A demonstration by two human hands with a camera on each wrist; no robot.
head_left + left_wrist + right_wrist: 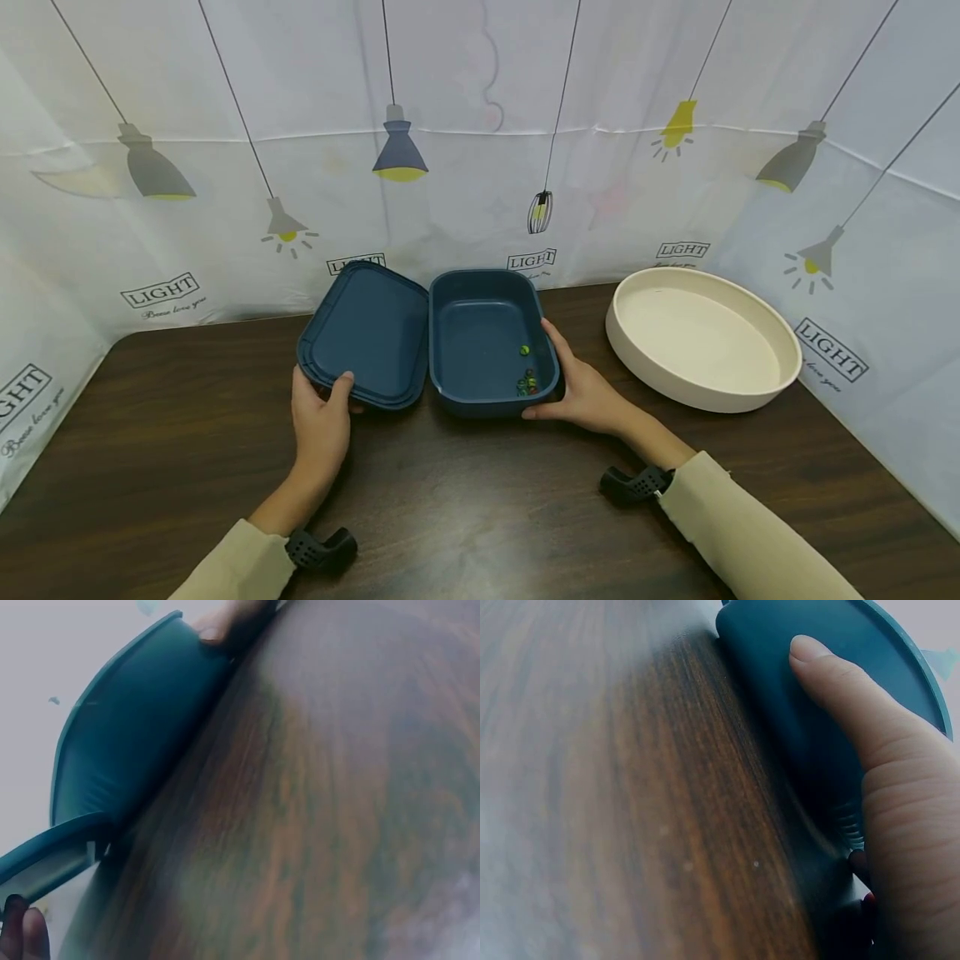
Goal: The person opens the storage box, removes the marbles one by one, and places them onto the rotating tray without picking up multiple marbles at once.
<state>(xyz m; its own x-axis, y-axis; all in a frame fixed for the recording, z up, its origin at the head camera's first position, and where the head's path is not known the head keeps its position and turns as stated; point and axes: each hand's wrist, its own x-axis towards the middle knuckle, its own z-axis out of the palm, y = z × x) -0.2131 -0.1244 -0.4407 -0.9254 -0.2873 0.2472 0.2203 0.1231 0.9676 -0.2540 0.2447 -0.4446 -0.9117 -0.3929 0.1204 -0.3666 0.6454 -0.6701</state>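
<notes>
A dark blue lid point(371, 329) is gripped by my left hand point(322, 421) at its near left corner, thumb on top. The lid is tilted, and its right edge meets the left wall of a dark blue rectangular box point(480, 333). My right hand point(585, 392) holds the box at its near right corner, thumb along the front wall and fingers along the right side. Several small green and red beads point(527, 383) lie in the near right corner inside the box. In the right wrist view the thumb point(855, 694) presses the box's outer wall point(769, 667).
A large round cream tray point(697, 333) stands on the brown wooden table point(465, 508) to the right of the box. Behind the table hangs a white curtain point(465, 200) printed with lamps. Black wrist straps point(322, 550) sit at both sleeve cuffs.
</notes>
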